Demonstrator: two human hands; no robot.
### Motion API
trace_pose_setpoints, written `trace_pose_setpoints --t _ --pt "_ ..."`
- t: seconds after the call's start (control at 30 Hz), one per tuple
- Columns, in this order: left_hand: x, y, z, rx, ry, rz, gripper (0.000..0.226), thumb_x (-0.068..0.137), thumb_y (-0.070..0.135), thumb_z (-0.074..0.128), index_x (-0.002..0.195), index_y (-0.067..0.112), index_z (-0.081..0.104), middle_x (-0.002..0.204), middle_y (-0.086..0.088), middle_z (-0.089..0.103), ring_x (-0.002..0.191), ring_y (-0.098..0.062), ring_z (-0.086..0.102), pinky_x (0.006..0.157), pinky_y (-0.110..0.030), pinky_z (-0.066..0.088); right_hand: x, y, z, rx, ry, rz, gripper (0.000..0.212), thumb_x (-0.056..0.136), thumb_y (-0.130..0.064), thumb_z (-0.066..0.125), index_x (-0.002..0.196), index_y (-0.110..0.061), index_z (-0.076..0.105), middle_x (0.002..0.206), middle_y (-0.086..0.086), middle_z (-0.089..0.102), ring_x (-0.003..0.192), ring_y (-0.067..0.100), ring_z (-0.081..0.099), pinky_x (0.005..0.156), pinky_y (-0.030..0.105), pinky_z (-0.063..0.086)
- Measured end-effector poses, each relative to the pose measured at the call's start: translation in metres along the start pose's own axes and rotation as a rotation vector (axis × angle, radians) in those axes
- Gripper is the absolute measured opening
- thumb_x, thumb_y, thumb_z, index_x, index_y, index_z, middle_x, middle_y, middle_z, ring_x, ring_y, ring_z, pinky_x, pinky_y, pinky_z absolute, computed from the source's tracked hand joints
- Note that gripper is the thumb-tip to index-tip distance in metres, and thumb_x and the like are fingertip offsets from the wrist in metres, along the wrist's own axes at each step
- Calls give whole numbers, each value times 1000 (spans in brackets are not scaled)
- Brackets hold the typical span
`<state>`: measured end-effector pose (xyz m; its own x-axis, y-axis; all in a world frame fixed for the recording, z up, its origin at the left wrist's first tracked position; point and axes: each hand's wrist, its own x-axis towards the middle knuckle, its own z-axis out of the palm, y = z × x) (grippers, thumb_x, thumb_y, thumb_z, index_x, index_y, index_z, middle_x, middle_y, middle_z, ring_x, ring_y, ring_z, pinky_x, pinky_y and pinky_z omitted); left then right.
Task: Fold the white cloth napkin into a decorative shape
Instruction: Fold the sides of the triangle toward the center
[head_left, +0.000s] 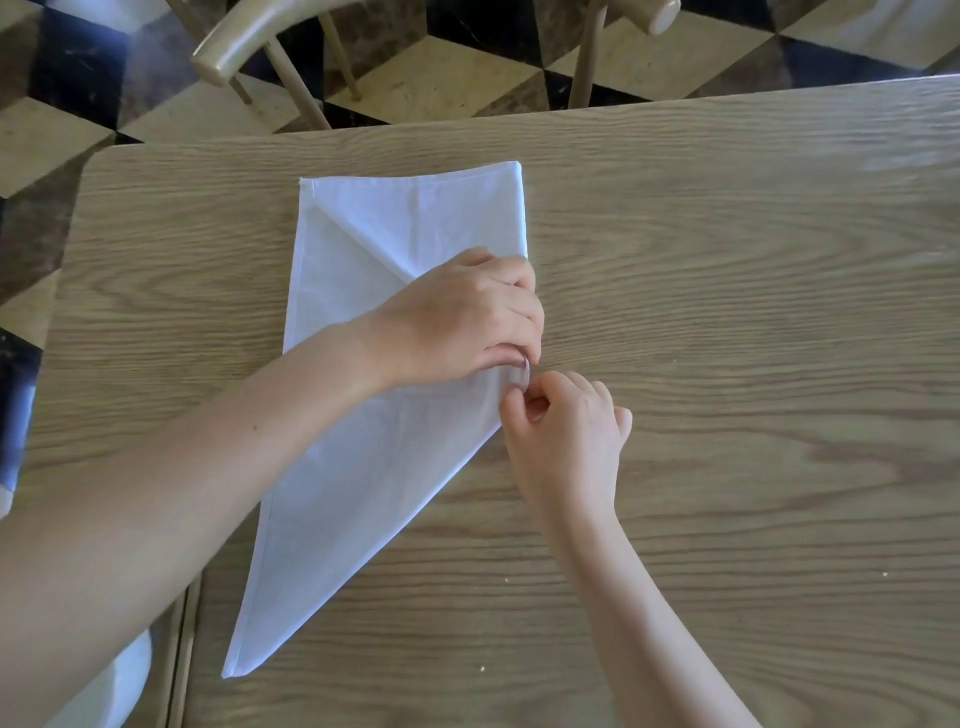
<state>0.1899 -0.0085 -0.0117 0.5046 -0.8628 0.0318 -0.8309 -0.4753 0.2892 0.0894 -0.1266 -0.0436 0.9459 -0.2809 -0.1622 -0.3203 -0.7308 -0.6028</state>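
My left hand lies knuckles-up on the white napkin, fingers curled over its right edge (palm pressing the cloth flat on the table). My right hand, loosely fisted, pinches that same edge just below.

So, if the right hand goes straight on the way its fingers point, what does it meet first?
The right hand points up-left; its fingertips already touch the white napkin's right edge. Just past that edge is the left hand, pressing on the cloth, probably met almost at once.
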Motion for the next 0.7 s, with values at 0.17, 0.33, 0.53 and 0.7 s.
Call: trace_pose_setpoints --t 0.17,0.33,0.53,0.7 --pt "6 -1 -9 26 -93 13 15 88 27 57 85 25 71 88 14 68 95 -16 53 82 -25 29 -3 -7 1 74 -20 80 21 84 -22 49 64 -15 52 69 -5 56 77 17 46 69 30 20" --pt "9 -2 -9 48 -121 10 15 89 25 56 84 25 70 88 14 68 95 -17 51 85 -27 29 -5 -8 -1 120 -79 142 22 83 -26 51 63 -17 51 68 -6 59 77 19 52 74 31 26" --pt "10 -2 -6 75 -90 16 18 90 25 53 82 25 69 85 14 67 92 -18 52 83 -28 31 -7 -9 -3 105 -81 138 26 85 -27 49 61 -18 45 68 -5 57 76 20 52 73 31 25" --pt "9 -1 1 67 -43 5 17 89 24 53 80 24 68 81 12 67 90 -18 53 80 -28 30 -12 -9 -3 133 -65 121 25 87 -27 48 66 -14 49 71 -2 59 76 20 51 72 31 26"
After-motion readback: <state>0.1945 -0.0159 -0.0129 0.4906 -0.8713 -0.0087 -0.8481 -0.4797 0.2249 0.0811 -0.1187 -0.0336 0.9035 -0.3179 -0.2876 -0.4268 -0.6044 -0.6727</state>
